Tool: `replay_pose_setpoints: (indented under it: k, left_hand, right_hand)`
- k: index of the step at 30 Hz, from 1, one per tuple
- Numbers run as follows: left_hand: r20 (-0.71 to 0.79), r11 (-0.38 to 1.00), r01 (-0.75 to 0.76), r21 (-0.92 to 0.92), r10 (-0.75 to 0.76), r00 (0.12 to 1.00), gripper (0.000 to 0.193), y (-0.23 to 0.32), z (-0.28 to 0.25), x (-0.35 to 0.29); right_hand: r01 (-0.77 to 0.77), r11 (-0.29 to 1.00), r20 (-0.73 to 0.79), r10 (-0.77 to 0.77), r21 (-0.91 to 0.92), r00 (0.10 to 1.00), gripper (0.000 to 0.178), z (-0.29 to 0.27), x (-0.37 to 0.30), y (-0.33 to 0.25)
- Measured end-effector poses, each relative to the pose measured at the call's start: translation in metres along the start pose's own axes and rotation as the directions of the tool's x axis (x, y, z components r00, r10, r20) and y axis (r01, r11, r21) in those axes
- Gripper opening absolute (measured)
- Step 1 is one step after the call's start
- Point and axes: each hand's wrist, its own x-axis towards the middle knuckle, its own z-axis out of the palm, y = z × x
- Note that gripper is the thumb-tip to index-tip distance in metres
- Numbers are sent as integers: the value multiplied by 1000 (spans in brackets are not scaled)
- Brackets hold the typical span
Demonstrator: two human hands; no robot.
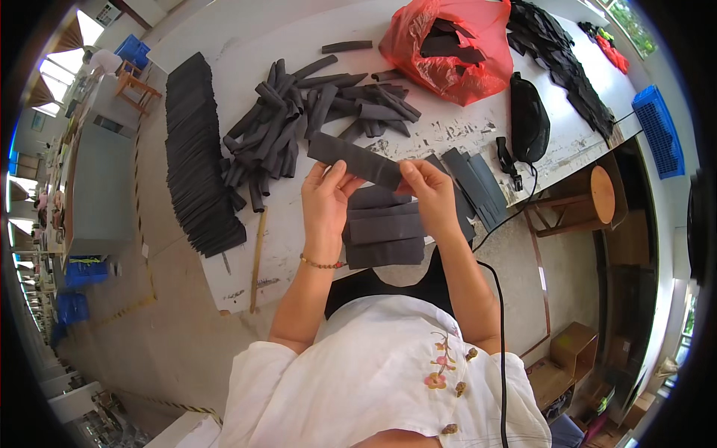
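Between my two hands a flat dark grey fabric strip (355,158) is stretched out above the table. My left hand (328,187) pinches its lower edge with the thumb on top, left of the middle. At the strip's right end my right hand (429,190) grips it between thumb and fingers. Below it, at the table's near edge, lie several stacked flat dark pieces (385,230). Beyond my hands is a loose heap of rolled dark strips (280,127). A long, tightly packed row of dark strips (196,149) runs along the left.
A red plastic bag (455,56) with dark pieces stands at the back. To the right are a black pouch (529,119), a black buckle strap (509,163), grey flat plates (474,187) and a dark strip pile (560,63). A wooden stool (601,194) and a black cable (502,336) are nearby.
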Motion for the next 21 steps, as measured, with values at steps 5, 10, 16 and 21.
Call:
replay_pose_setpoints:
  k: [5, 10, 16, 21]
  left_hand:
    - [117, 948, 124, -292, -93, 989, 39, 19, 4, 9]
    - [-54, 954, -32, -299, 17, 998, 34, 11, 12, 15]
    - [-113, 933, 3, -360, -47, 993, 34, 4, 14, 12]
    - [-104, 934, -37, -356, 0, 995, 36, 3, 11, 14]
  right_hand:
    - [19, 978, 99, 2, -208, 995, 21, -5, 0, -2]
    - [0, 969, -9, -2, -246, 1000, 18, 9, -6, 0]
    - [-63, 995, -16, 62, -73, 998, 22, -6, -10, 7]
    - [-162, 986, 32, 162, 23, 986, 26, 0, -1, 0]
